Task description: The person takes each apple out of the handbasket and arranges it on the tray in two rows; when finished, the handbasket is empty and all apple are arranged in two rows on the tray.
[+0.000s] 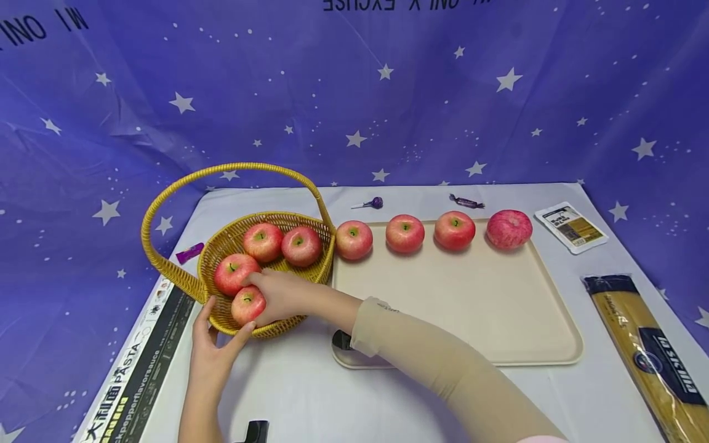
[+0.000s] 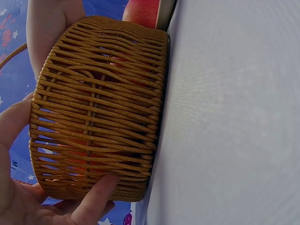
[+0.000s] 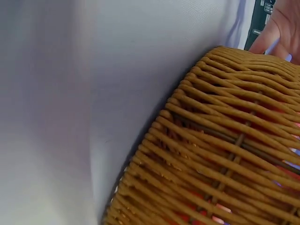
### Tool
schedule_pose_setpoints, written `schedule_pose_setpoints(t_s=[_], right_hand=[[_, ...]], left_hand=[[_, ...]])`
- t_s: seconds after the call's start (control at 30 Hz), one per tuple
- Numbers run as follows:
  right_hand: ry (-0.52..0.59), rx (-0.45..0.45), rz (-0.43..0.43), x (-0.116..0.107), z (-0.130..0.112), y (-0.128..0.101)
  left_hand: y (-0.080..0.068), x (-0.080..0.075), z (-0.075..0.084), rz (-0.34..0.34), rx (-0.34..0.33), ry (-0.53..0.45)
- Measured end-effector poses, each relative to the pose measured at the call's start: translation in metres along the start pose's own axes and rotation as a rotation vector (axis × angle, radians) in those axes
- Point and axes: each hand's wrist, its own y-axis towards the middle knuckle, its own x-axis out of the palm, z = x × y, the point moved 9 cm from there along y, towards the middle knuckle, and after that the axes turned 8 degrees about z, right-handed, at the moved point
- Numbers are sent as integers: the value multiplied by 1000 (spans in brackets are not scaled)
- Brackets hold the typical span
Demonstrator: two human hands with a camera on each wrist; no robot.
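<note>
Right hand point(image 1: 279, 295) grips apple point(image 1: 247, 304) (in basket point(image 1: 221, 246)) | left hand point(image 1: 213, 351) braces rim, fingers straight

The right hand point(image 1: 279, 295) reaches across from the right, its forearm in a beige sleeve point(image 1: 443, 363) lying diagonally toward the tabletop's left side, fingers curled round an apple point(image 1: 247, 304); the left hand point(image 1: 213, 351) comes up from the near edge, palm raised, thumb and fingers point(image 2: 96, 197) spread straight and pressed against the wicker basket point(image 2: 98, 108) wall, bare wrist below.
</note>
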Motion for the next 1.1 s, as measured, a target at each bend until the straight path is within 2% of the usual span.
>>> schedule_pose_setpoints(t_s=[0.1,0.23,0.4,0.57,0.77,0.97,1.1], right_hand=[[-6,-3,41,-9,3,-3],[20,-16,118,-35,9,-11],[134,1,206,-77,18,-30],[238,14,311,-125,30,-61],[300,56,463,-180,65,-117],[303,234,577,-216,120,-189],[239,361,635,-229,158,-241]], left_hand=[[0,0,0,-4,1,-1],[1,0,0,-1,5,8],[1,-2,0,4,5,29],[1,-1,-3,8,-14,53],[2,0,-3,7,7,47],[1,1,-3,-2,5,51],[1,-1,-3,-3,-3,51]])
